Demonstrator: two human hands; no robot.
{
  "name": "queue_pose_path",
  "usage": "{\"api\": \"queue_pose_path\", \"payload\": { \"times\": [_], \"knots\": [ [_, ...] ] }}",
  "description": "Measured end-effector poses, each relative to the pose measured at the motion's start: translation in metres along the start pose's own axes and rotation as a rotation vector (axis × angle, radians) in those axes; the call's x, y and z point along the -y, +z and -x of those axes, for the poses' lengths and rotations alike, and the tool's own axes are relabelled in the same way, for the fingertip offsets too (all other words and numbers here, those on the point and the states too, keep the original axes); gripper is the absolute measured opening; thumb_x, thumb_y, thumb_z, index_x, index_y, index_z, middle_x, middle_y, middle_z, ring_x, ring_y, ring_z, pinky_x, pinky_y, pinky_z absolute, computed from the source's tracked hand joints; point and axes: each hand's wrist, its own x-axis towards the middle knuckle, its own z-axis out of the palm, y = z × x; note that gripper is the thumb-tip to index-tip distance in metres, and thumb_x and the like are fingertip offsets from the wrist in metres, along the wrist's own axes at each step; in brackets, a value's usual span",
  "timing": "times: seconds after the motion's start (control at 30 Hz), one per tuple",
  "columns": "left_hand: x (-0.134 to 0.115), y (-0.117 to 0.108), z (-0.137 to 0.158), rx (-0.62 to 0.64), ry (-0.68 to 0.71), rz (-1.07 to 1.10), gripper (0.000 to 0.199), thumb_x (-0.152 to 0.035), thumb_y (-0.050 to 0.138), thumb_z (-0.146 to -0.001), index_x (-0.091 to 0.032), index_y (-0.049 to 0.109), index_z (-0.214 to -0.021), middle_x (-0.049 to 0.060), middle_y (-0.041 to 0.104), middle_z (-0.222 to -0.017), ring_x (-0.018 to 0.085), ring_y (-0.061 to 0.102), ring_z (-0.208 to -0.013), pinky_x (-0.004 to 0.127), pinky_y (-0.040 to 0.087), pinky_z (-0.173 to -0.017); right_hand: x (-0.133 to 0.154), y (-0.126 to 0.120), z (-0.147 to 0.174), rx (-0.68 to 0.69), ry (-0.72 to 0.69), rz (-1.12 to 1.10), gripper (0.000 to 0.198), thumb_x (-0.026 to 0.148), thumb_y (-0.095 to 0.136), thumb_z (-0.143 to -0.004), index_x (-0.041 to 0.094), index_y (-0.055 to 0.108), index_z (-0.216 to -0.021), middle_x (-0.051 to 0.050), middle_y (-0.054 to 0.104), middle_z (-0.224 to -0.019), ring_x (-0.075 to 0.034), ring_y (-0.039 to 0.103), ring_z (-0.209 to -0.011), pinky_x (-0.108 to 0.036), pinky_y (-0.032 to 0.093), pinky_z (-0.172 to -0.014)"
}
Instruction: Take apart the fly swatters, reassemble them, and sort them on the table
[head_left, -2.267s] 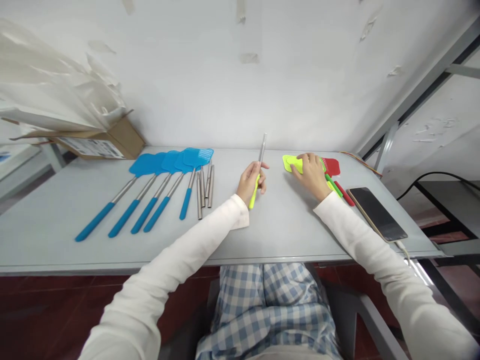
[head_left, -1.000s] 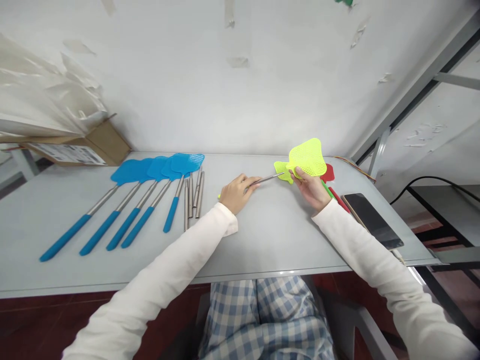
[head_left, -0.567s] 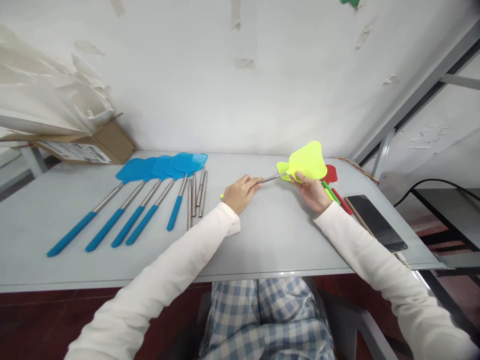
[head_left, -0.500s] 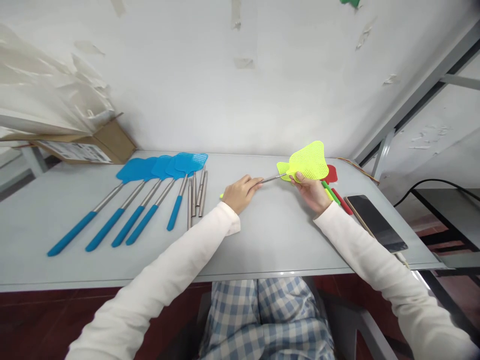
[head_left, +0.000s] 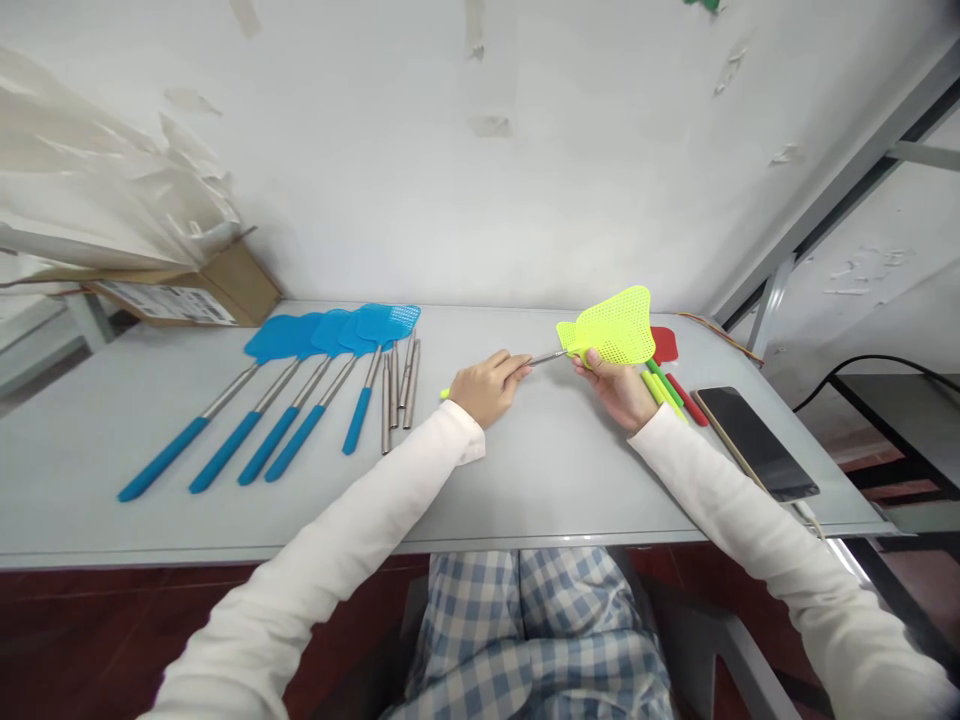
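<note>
A yellow-green fly swatter (head_left: 619, 322) is held between my two hands, its metal rod (head_left: 546, 358) running level from one to the other. My left hand (head_left: 489, 388) is closed around the rod on its handle side, and a small yellow-green end (head_left: 445, 394) pokes out past the palm. My right hand (head_left: 616, 388) pinches the base of the mesh head, thumb on top. Behind it another patch of yellow-green mesh (head_left: 566, 334) shows, partly covered. Under and beside my right wrist are yellow-green, green and red handle tubes (head_left: 686, 398) and a red swatter head (head_left: 664, 344).
Several blue fly swatters (head_left: 225, 440) lie overlapped on the left of the grey table (head_left: 525, 490), beside several loose metal rods (head_left: 386, 405). A phone (head_left: 757, 443) with a cable lies at the right. A cardboard box (head_left: 232, 285) stands at the back left against the wall.
The swatter head in my right hand has tilted slightly and shifted a little, covering more of the mesh behind it. My left hand keeps its hold on the rod. The view has shifted slightly.
</note>
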Motion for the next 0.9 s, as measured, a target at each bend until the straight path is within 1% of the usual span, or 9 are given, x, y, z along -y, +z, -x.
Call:
{"api": "queue_pose_path", "payload": {
  "times": [0.17, 0.3, 0.43, 0.53, 0.63, 0.7, 0.8, 0.9],
  "knots": [
    [-0.002, -0.001, 0.001, 0.035, -0.045, -0.012, 0.033, -0.039, 0.042, -0.099, -0.027, 0.068, -0.117, 0.003, 0.07, -0.096, 0.017, 0.065, -0.084, 0.027, 0.039, -0.06, -0.002, 0.001, 0.001, 0.011, 0.007, 0.027, 0.035, 0.037, 0.083, -0.065, 0.026, 0.07, -0.096, -0.001, 0.069, -0.098, -0.017, 0.064, -0.086, -0.034, 0.053, -0.091],
    [-0.006, -0.009, 0.0, 0.062, -0.08, 0.009, 0.032, -0.039, 0.044, -0.099, -0.027, 0.068, -0.115, 0.002, 0.07, -0.1, 0.017, 0.065, -0.089, 0.027, 0.04, -0.062, -0.001, 0.001, 0.002, 0.032, 0.017, 0.035, 0.034, 0.037, 0.083, -0.066, 0.027, 0.071, -0.097, -0.001, 0.07, -0.104, -0.017, 0.064, -0.088, -0.035, 0.053, -0.092],
    [-0.013, -0.024, 0.001, 0.076, -0.128, 0.087, 0.029, -0.04, 0.046, -0.098, -0.027, 0.069, -0.11, 0.001, 0.07, -0.1, 0.017, 0.065, -0.09, 0.026, 0.041, -0.066, 0.003, -0.002, 0.002, 0.111, 0.044, 0.076, 0.029, 0.041, 0.08, -0.071, 0.026, 0.072, -0.095, -0.002, 0.07, -0.11, -0.016, 0.064, -0.091, -0.032, 0.052, -0.088],
    [-0.009, -0.046, 0.011, 0.015, -0.201, 0.171, 0.027, -0.041, 0.049, -0.096, -0.026, 0.07, -0.105, 0.001, 0.071, -0.101, 0.016, 0.065, -0.09, 0.025, 0.043, -0.072, 0.004, -0.004, 0.001, 0.202, 0.075, 0.145, 0.03, 0.047, 0.076, -0.076, 0.024, 0.07, -0.094, -0.005, 0.07, -0.108, -0.016, 0.063, -0.092, -0.031, 0.052, -0.08],
    [0.014, -0.08, 0.032, -0.108, -0.288, 0.216, 0.028, -0.042, 0.051, -0.093, -0.022, 0.07, -0.101, 0.003, 0.071, -0.104, 0.017, 0.063, -0.094, 0.024, 0.044, -0.079, 0.002, -0.006, 0.001, 0.26, 0.125, 0.214, 0.034, 0.051, 0.074, -0.076, 0.023, 0.068, -0.094, -0.005, 0.07, -0.101, -0.016, 0.062, -0.085, -0.031, 0.051, -0.071],
    [0.04, -0.11, 0.052, -0.171, -0.422, 0.162, 0.031, -0.044, 0.053, -0.089, -0.022, 0.07, -0.102, 0.003, 0.071, -0.103, 0.017, 0.062, -0.091, 0.024, 0.044, -0.078, 0.0, -0.007, 0.001, 0.26, 0.155, 0.253, 0.034, 0.051, 0.074, -0.075, 0.021, 0.067, -0.091, -0.005, 0.069, -0.094, -0.015, 0.06, -0.077, -0.029, 0.05, -0.065],
    [0.088, -0.156, 0.086, -0.199, -0.636, 0.045, 0.036, -0.047, 0.054, -0.084, -0.021, 0.07, -0.103, 0.001, 0.07, -0.091, 0.015, 0.059, -0.077, 0.024, 0.041, -0.072, -0.001, -0.007, 0.0, 0.243, 0.182, 0.277, 0.033, 0.048, 0.075, -0.073, 0.02, 0.065, -0.085, -0.003, 0.065, -0.086, -0.013, 0.056, -0.068, -0.027, 0.047, -0.06],
    [0.136, -0.192, 0.117, -0.166, -0.835, -0.076, 0.036, -0.046, 0.053, -0.082, -0.022, 0.07, -0.103, -0.002, 0.066, -0.078, 0.013, 0.052, -0.065, 0.022, 0.037, -0.063, -0.001, -0.008, 0.0, 0.25, 0.182, 0.296, 0.031, 0.047, 0.075, -0.074, 0.02, 0.064, -0.084, -0.003, 0.063, -0.082, -0.012, 0.053, -0.064, -0.027, 0.046, -0.058]
  ]
}}
